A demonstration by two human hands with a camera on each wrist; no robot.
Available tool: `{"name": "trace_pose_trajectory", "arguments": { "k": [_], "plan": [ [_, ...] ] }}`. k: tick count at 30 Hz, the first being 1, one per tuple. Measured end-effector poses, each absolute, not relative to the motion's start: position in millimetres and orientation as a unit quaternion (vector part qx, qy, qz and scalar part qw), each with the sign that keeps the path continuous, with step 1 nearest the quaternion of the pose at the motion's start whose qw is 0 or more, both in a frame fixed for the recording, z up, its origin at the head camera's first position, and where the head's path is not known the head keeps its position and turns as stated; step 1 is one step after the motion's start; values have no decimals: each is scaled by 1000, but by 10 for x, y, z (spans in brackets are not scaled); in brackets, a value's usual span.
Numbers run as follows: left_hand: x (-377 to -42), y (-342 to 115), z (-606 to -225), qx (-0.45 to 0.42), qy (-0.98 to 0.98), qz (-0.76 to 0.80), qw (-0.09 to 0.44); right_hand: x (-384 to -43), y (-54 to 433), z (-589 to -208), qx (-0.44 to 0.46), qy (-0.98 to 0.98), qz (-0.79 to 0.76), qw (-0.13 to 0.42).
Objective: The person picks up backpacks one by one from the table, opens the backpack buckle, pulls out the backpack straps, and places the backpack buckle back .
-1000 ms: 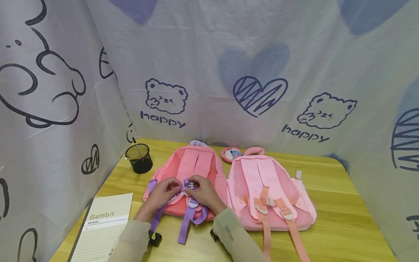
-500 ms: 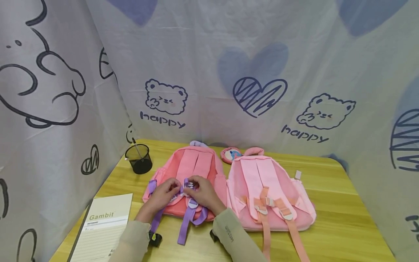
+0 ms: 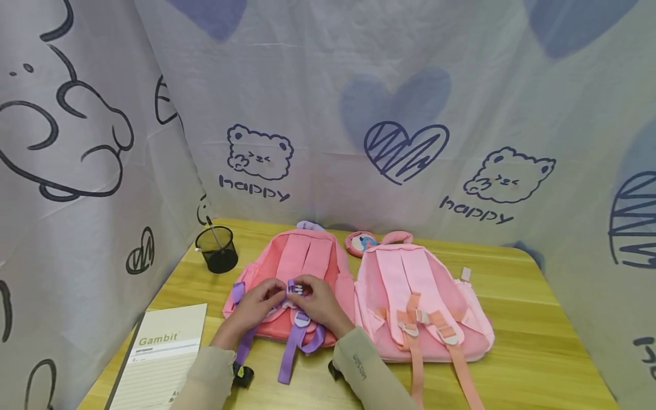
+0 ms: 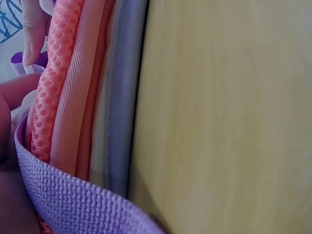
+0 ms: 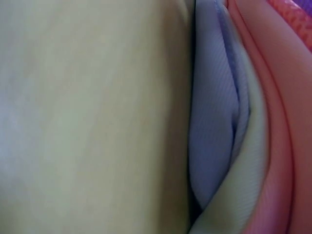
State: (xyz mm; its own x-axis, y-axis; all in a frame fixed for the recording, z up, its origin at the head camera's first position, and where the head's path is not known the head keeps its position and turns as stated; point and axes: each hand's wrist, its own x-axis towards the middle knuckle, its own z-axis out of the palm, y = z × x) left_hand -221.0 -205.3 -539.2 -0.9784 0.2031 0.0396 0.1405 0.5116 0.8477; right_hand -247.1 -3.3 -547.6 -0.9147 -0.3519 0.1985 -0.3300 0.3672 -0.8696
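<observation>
A coral-pink backpack (image 3: 294, 256) lies on the table, its padded shoulder straps facing up. Over its lower part, my left hand (image 3: 256, 302) pinches a purple webbing strap, whose small loop (image 4: 29, 63) shows by the fingers in the left wrist view. Close against it, my right hand (image 3: 320, 302) pinches a white plastic side-release buckle (image 3: 298, 289) on purple webbing. Fingers partly cover the buckle. A purple strap tail (image 3: 291, 350) with a white adjuster (image 3: 302, 319) hangs below the hands. The right wrist view shows only the bag's edge (image 5: 214, 107) and the table.
A lighter pink backpack (image 3: 394, 285) with orange straps lies against the first bag's right side. A black mesh pen cup (image 3: 221, 261) stands at the back left, and a notebook (image 3: 164, 353) lies front left. A patterned curtain (image 3: 328, 102) closes off the back.
My left fingertips have shifted slightly right, closer to the buckle. The right hand and both bags stay nearly as they were.
</observation>
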Motion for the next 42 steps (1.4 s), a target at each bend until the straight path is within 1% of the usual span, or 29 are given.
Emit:
{"name": "trace_pose_trajectory", "arguments": {
  "k": [7,14,23,31,42],
  "plan": [
    [-2208,-2049,-5404,98,855,509,38,-2470,-37,-5474,-205,822,-531,10],
    [-2202,-2039,-5382,76,857,508,44,-2474,-42,-5474,-202,823,-531,2],
    [-2204,-2050,-5405,105,856,504,36,-2474,-34,-5464,-206,821,-533,-2],
    [-2196,-2040,-5387,84,852,515,41,-2476,-37,-5474,-207,822,-531,-3],
    [-2200,-2037,-5388,95,841,531,40,-2458,-32,-5456,-202,815,-543,5]
  ]
}}
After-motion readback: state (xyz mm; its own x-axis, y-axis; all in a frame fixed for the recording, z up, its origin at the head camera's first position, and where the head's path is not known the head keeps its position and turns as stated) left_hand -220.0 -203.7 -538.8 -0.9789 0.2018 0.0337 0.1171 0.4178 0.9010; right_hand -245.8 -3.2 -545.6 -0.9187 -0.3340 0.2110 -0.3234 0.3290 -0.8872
